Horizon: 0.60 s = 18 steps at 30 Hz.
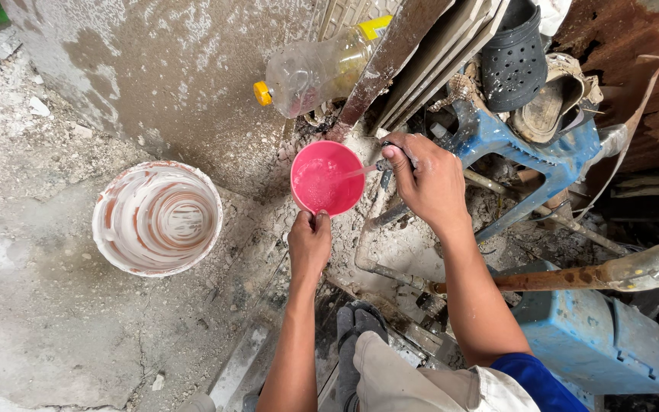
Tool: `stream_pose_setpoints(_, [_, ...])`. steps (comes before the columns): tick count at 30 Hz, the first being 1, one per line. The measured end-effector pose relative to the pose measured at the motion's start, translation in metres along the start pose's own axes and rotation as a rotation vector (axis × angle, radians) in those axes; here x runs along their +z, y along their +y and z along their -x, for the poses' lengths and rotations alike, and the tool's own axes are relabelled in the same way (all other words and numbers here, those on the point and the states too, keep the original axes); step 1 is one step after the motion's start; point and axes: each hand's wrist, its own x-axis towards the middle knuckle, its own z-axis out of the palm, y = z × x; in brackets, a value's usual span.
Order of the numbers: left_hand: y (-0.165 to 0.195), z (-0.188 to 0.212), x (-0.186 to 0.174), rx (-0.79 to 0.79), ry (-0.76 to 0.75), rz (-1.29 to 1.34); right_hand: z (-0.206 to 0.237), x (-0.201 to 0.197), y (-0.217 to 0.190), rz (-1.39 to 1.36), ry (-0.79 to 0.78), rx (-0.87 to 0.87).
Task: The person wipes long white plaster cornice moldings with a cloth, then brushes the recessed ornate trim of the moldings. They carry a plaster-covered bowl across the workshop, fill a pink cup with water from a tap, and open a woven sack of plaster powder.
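My left hand (pixel 310 244) grips the near rim of a pink plastic cup (pixel 326 179) and holds it under a small tap. Water runs in a thin stream from the tap (pixel 382 163) into the cup, which holds a little water. My right hand (pixel 421 179) is closed on the tap's handle, just right of the cup. A round bucket (pixel 157 218) smeared inside with white and brown paste stands on the floor to the left, apart from both hands.
A clear plastic bottle with a yellow cap (pixel 316 70) lies against the wall behind the cup. Boards (pixel 421 53) lean at the back, with dark sandals (pixel 514 57) and blue plastic furniture (pixel 532 156) at right. A blue box (pixel 593 339) and rusty pipe (pixel 566 278) lie right.
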Motion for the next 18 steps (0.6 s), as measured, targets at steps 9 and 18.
stream_pose_setpoints(9, [-0.01,-0.004,0.003,0.043,0.014,-0.031,0.002,0.001,0.001,0.011,-0.011,0.02])
stream_pose_setpoints(18, [-0.012,-0.007,0.006,0.021,0.026,-0.037,0.001,0.002,0.004,0.014,-0.01,0.014])
